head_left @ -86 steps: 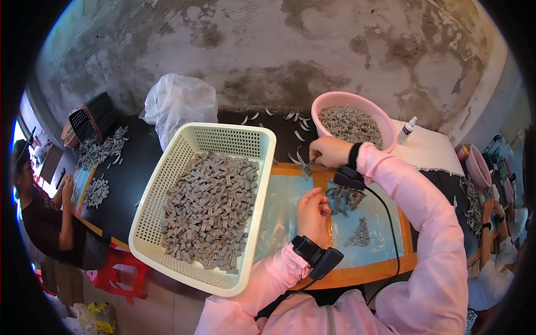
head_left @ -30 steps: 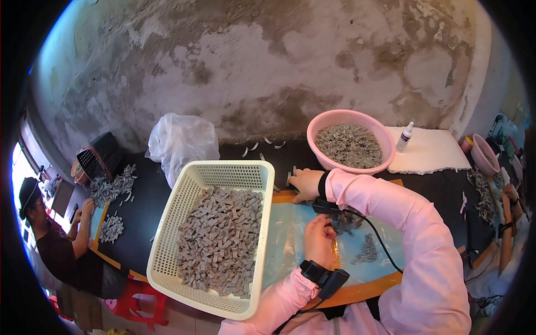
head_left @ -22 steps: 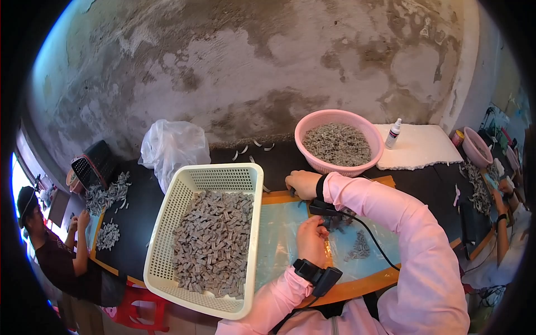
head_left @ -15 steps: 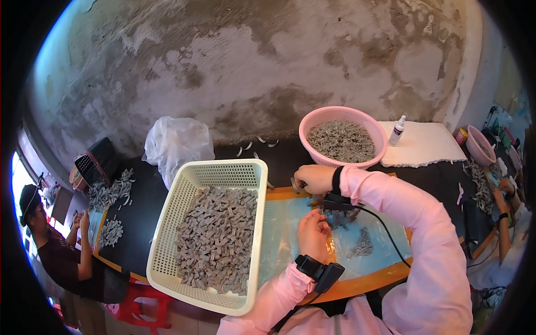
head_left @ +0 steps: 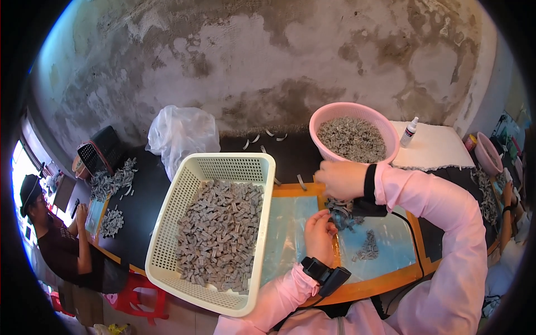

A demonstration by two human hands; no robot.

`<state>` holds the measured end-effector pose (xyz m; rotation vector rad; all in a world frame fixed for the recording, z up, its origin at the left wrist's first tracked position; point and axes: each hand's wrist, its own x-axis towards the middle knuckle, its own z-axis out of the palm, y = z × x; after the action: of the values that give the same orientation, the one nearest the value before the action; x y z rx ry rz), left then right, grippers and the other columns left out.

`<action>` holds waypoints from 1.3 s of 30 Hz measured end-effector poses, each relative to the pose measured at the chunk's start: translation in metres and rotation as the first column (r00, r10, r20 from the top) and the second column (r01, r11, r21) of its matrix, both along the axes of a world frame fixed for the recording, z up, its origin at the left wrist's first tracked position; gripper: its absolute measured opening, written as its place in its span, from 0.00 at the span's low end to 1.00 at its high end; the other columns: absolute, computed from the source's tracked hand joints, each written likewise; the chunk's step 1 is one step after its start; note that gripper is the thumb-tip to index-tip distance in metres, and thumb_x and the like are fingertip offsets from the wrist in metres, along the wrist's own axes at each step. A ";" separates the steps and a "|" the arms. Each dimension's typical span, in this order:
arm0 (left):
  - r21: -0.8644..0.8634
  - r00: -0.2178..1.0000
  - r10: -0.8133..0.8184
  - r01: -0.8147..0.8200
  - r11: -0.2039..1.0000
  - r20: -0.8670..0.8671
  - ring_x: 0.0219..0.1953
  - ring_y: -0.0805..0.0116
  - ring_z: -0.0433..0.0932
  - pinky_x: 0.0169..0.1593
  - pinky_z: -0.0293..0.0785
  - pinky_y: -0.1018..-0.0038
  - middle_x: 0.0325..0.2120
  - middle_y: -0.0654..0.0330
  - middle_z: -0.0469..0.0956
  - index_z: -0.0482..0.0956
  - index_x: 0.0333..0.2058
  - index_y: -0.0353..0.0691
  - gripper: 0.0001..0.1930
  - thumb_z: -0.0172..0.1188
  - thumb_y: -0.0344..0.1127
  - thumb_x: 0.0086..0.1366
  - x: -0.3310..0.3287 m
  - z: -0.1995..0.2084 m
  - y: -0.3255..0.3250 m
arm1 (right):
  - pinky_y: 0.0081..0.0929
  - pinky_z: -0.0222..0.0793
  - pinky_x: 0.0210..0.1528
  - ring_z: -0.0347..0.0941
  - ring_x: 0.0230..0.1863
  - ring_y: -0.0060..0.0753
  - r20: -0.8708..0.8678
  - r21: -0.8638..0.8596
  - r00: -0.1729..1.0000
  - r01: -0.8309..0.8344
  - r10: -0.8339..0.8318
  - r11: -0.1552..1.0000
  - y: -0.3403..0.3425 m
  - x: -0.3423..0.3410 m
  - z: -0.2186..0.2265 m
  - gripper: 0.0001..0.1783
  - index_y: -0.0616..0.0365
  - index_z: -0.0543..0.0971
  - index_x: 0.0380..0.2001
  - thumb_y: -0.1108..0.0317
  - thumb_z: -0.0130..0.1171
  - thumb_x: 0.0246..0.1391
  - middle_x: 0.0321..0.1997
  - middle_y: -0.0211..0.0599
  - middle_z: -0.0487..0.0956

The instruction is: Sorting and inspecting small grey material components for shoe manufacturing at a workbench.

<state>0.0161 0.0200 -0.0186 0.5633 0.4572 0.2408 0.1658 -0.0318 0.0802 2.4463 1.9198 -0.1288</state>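
My left hand (head_left: 320, 233) is closed, thumb and fingers drawn together over the blue plastic-covered work surface (head_left: 293, 223); what sits between the fingertips, if anything, is too small to make out. Just above it, my right hand (head_left: 341, 180) curls downward, its fingertips mostly hidden. Under and beside the right wrist lies a heap of grey strip-like pieces (head_left: 349, 219). Nearer me is a smaller pile of grey pieces (head_left: 367, 247). One grey strip (head_left: 301, 182) lies just left of the right hand. Left of my hands, a cream perforated basket (head_left: 157, 245) holds many short grey pieces (head_left: 220, 234).
Behind my right hand is a pink basket (head_left: 393, 134) of grey pieces. A white spray bottle (head_left: 410, 132) stands on a white foam board (head_left: 441, 151). A clear plastic bag (head_left: 183, 137) is at back left. Co-workers sit at left (head_left: 61, 240) and far right; a red stool (head_left: 139, 296) stands left.
My right hand has drawn right, off the strip's end, and a dark thing seen in its fingers is now hidden. My left hand stays closed nearby. The whole view has shifted slightly.
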 end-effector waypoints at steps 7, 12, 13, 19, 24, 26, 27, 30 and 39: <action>0.001 1.000 0.001 -0.001 1.000 0.013 0.24 0.73 0.67 0.30 0.65 0.78 0.29 0.58 0.69 0.66 0.41 0.34 0.10 0.48 0.27 0.60 0.000 -0.001 0.004 | 0.39 0.69 0.40 0.75 0.37 0.50 0.047 -0.047 0.956 0.293 -0.291 0.955 0.097 0.027 0.022 0.14 0.63 0.80 0.31 0.62 0.58 0.46 0.32 0.50 0.78; -0.001 1.000 0.006 -0.006 1.000 -0.005 0.24 0.73 0.67 0.30 0.65 0.79 0.29 0.58 0.70 0.66 0.41 0.33 0.10 0.47 0.27 0.61 -0.001 -0.001 -0.001 | 0.36 0.70 0.44 0.75 0.41 0.46 0.165 -0.038 0.896 0.424 -0.413 0.905 0.157 0.091 -0.032 0.13 0.60 0.80 0.34 0.65 0.52 0.49 0.37 0.46 0.78; 0.011 1.000 -0.005 0.005 1.000 -0.012 0.24 0.74 0.67 0.30 0.65 0.79 0.29 0.59 0.70 0.66 0.41 0.33 0.10 0.47 0.27 0.61 -0.002 -0.001 -0.001 | 0.35 0.70 0.45 0.74 0.44 0.45 0.148 0.024 0.874 0.464 -0.462 0.885 0.164 0.093 -0.034 0.13 0.58 0.80 0.36 0.67 0.50 0.50 0.40 0.46 0.78; 0.016 1.000 -0.001 0.001 1.000 -0.015 0.25 0.78 0.67 0.33 0.64 0.82 0.28 0.63 0.72 0.69 0.41 0.32 0.09 0.49 0.28 0.61 -0.002 -0.001 -0.007 | 0.35 0.69 0.48 0.67 0.53 0.42 0.169 0.088 0.832 0.521 -0.528 0.849 0.187 0.117 -0.062 0.14 0.56 0.78 0.41 0.69 0.47 0.52 0.48 0.43 0.73; 0.045 0.999 -0.030 0.031 0.999 -0.032 0.32 0.75 0.71 0.38 0.66 0.81 0.32 0.59 0.74 0.68 0.42 0.30 0.10 0.47 0.27 0.61 -0.003 0.002 -0.003 | 0.34 0.67 0.50 0.64 0.54 0.43 0.141 0.164 0.872 0.446 -0.468 0.880 0.200 0.129 -0.054 0.14 0.57 0.78 0.39 0.69 0.49 0.51 0.48 0.44 0.71; 0.040 0.997 -0.032 0.035 0.999 -0.072 0.34 0.73 0.72 0.41 0.67 0.81 0.33 0.58 0.74 0.68 0.42 0.30 0.11 0.47 0.27 0.62 -0.004 0.004 -0.003 | 0.36 0.66 0.51 0.63 0.54 0.47 -0.045 0.210 0.851 0.520 -0.523 0.828 0.211 0.126 -0.046 0.15 0.59 0.78 0.40 0.68 0.52 0.48 0.48 0.47 0.71; -0.008 0.998 -0.016 0.016 1.000 -0.056 0.31 0.76 0.69 0.37 0.66 0.81 0.30 0.61 0.72 0.68 0.41 0.30 0.10 0.48 0.27 0.61 -0.002 0.006 -0.005 | 0.37 0.66 0.51 0.65 0.53 0.50 -0.073 0.214 0.848 0.528 -0.526 0.822 0.212 0.135 -0.049 0.15 0.61 0.78 0.38 0.68 0.53 0.46 0.48 0.51 0.71; -0.074 0.995 -0.017 0.009 0.997 -0.102 0.27 0.78 0.66 0.33 0.64 0.82 0.28 0.63 0.71 0.68 0.41 0.30 0.10 0.48 0.28 0.62 -0.001 0.026 -0.007 | 0.39 0.69 0.46 0.73 0.38 0.55 -0.124 0.278 0.846 0.531 -0.518 0.801 0.212 0.151 -0.070 0.14 0.66 0.79 0.30 0.69 0.54 0.40 0.36 0.58 0.76; -0.001 0.998 -0.037 0.037 0.999 -0.046 0.28 0.78 0.66 0.34 0.63 0.83 0.28 0.63 0.70 0.68 0.42 0.30 0.11 0.47 0.28 0.62 -0.003 0.008 -0.003 | 0.38 0.69 0.35 0.74 0.31 0.50 -0.258 0.149 0.948 0.228 -0.185 0.962 0.245 0.144 -0.070 0.08 0.63 0.78 0.22 0.72 0.56 0.31 0.26 0.50 0.77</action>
<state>0.0132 0.0174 -0.0108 0.5772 0.4905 0.1926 0.3098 0.2131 0.0098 2.8703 1.8222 -0.2859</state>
